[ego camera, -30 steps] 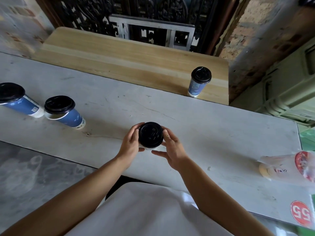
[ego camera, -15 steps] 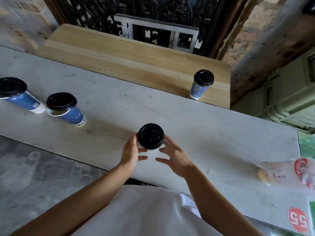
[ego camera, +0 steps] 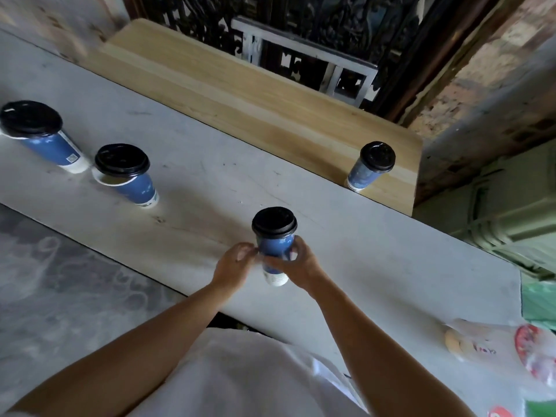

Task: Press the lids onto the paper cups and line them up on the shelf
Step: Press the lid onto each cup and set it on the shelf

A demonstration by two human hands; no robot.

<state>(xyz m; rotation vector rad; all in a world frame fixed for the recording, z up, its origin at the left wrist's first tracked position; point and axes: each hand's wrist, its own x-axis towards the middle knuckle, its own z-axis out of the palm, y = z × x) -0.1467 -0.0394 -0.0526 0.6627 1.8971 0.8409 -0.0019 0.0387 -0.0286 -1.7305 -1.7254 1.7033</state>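
Observation:
A blue paper cup (ego camera: pixel 274 247) with a black lid (ego camera: pixel 274 224) stands tilted in the middle of the grey table (ego camera: pixel 210 182). My right hand (ego camera: pixel 298 264) grips its body from the right. My left hand (ego camera: pixel 234 263) holds its left side with curled fingers. Two more blue cups stand at the left: on one (ego camera: pixel 135 183) the black lid sits askew with white rim showing, and the far one (ego camera: pixel 48 139) also carries a black lid. A lidded cup (ego camera: pixel 365 174) stands at the right end of the wooden shelf (ego camera: pixel 240 94).
A plastic bag (ego camera: pixel 499 347) with printed red rounds lies at the table's right end. Green crates (ego camera: pixel 511 206) stand beyond the table on the right. A dark metal grille (ego camera: pixel 301 31) and a brick wall (ego camera: pixel 481 70) back the shelf.
My hands slid from the lid's rim down to the cup's body, and the cup now leans away from me, with its blue side showing.

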